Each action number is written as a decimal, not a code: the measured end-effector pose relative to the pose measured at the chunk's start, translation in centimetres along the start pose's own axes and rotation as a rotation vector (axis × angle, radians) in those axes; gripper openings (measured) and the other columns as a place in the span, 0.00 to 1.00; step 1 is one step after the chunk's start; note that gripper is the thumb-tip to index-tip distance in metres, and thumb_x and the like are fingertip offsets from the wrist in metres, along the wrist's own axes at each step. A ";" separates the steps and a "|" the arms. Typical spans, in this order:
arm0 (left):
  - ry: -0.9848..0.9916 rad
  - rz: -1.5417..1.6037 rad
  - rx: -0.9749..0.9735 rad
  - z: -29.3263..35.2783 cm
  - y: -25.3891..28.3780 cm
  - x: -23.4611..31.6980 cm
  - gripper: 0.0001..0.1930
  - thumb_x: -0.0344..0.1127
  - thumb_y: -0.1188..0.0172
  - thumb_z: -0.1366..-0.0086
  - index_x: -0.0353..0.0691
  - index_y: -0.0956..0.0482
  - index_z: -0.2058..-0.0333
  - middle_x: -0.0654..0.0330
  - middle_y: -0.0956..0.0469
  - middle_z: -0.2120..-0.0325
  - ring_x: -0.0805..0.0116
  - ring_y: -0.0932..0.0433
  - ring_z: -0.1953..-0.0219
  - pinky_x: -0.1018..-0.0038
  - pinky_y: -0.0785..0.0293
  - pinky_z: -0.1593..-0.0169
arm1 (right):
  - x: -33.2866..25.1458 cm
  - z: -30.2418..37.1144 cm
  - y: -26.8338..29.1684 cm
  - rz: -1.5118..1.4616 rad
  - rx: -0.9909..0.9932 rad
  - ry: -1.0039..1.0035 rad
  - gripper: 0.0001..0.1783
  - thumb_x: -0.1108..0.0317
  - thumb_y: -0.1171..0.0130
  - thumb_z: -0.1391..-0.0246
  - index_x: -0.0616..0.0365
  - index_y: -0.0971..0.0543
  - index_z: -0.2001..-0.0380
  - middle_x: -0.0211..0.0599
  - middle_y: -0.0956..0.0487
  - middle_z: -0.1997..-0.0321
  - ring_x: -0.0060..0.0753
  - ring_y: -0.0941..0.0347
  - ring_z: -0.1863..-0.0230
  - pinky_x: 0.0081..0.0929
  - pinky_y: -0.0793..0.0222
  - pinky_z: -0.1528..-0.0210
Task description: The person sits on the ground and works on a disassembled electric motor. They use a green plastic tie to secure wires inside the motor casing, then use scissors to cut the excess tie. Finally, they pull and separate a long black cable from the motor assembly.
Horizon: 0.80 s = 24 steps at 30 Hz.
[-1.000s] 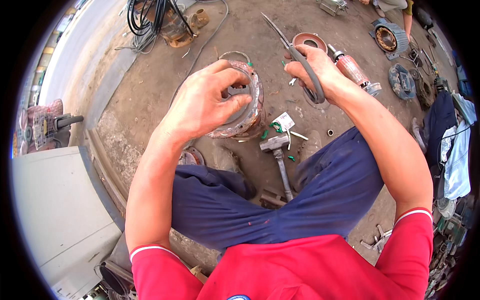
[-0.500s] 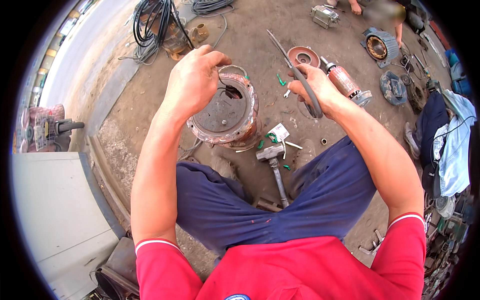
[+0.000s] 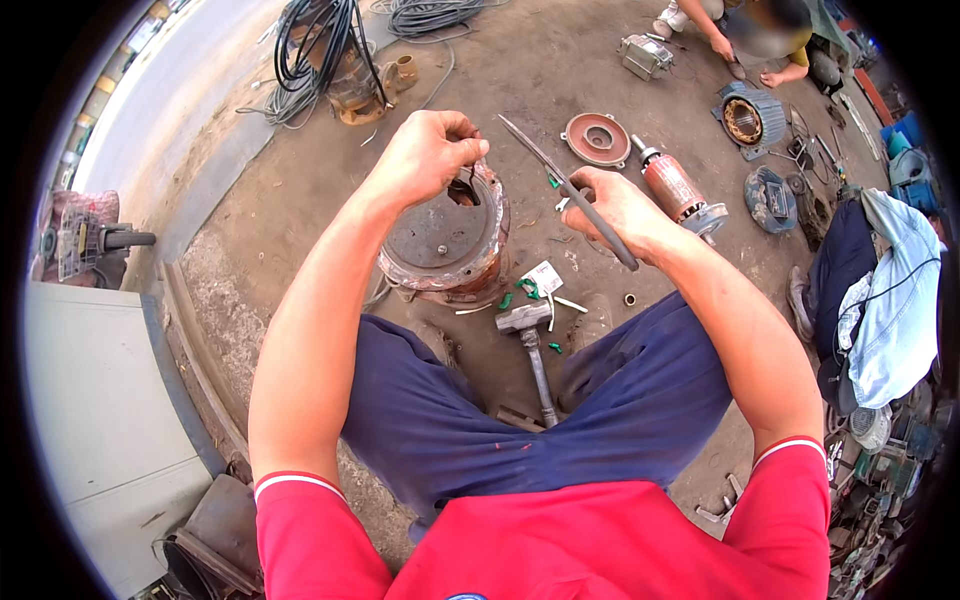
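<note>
My left hand point(image 3: 415, 155) is closed in a pinch above a round, rusty metal housing point(image 3: 420, 240) with a bolted rim. A thin dark wire point(image 3: 473, 177) runs from the opening in its top plate up to those fingertips. On the right, my right hand point(image 3: 622, 212) grips a pair of long scissors point(image 3: 538, 152). Their narrow blades point up and left toward my left hand, and the thick grey handle passes through my fist. The blades are apart from the wire.
A hammer point(image 3: 522, 318) stands between my legs beside a white packet point(image 3: 544, 278) and green scraps. Beyond my right hand lie a red round cover point(image 3: 597, 138), a rotor point(image 3: 672, 185) and a stator housing point(image 3: 760, 118). Another person crouches far right. Coiled cables point(image 3: 318, 50) lie far left.
My left hand has moved right and slightly down, over the housing's opening. The scissors have shifted left and down with my right hand, toward the left one. The view has shifted slightly.
</note>
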<state>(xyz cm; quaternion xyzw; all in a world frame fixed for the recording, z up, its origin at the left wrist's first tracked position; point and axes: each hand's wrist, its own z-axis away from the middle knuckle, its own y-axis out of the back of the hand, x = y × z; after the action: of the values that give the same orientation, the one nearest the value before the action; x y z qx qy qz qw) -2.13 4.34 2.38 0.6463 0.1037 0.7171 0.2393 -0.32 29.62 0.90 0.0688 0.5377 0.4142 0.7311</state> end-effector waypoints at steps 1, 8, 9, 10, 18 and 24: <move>0.019 0.048 0.012 -0.8 0.2 -0.4 0.11 0.35 0.37 0.32 0.30 0.19 0.66 0.61 0.20 0.76 0.75 0.24 0.75 0.74 0.26 0.68 | 0.2 0.3 0.2 0.024 -0.018 0.001 0.24 0.65 0.40 0.47 0.65 0.26 0.48 0.30 0.28 0.75 0.19 0.33 0.74 0.25 0.36 0.72; -0.061 -0.002 0.013 -3.3 0.5 -1.7 0.13 0.40 0.33 0.35 0.33 0.18 0.68 0.65 0.23 0.77 0.78 0.27 0.74 0.76 0.30 0.69 | 0.4 2.8 1.2 0.204 -0.014 0.086 0.26 0.64 0.37 0.52 0.68 0.24 0.50 0.45 0.19 0.65 0.36 0.22 0.65 0.35 0.28 0.58; -0.073 -0.041 0.026 -3.3 0.4 -1.5 0.14 0.41 0.32 0.36 0.33 0.17 0.68 0.65 0.23 0.77 0.78 0.27 0.74 0.76 0.30 0.69 | 0.4 2.8 1.1 0.202 -0.017 0.103 0.25 0.65 0.38 0.51 0.67 0.25 0.50 0.40 0.21 0.68 0.32 0.25 0.67 0.32 0.30 0.62; -0.059 -0.063 0.027 -3.2 0.4 -1.1 0.15 0.42 0.31 0.36 0.33 0.17 0.68 0.65 0.22 0.76 0.78 0.27 0.74 0.75 0.30 0.68 | 0.4 2.8 0.9 0.197 -0.020 0.119 0.24 0.66 0.39 0.50 0.66 0.25 0.50 0.36 0.23 0.70 0.27 0.28 0.70 0.30 0.32 0.65; -0.063 -0.108 -0.031 -2.6 0.3 0.2 0.16 0.43 0.29 0.40 0.33 0.15 0.66 0.65 0.22 0.77 0.75 0.27 0.72 0.71 0.30 0.66 | -0.6 2.2 -0.2 0.264 0.100 0.153 0.25 0.67 0.39 0.50 0.64 0.26 0.48 0.37 0.21 0.73 0.26 0.25 0.71 0.31 0.30 0.65; -0.129 -0.217 -0.101 -3.1 -0.6 0.9 0.16 0.42 0.30 0.40 0.31 0.15 0.68 0.64 0.25 0.80 0.74 0.30 0.75 0.69 0.33 0.69 | -0.3 1.6 -0.8 0.302 0.212 0.192 0.27 0.66 0.38 0.51 0.63 0.26 0.47 0.41 0.20 0.71 0.32 0.23 0.69 0.33 0.28 0.62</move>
<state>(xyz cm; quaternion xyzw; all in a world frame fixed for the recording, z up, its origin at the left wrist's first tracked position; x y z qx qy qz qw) -5.05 5.79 2.45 0.6633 0.1210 0.6483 0.3537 1.37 29.45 1.37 0.1855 0.6292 0.4646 0.5948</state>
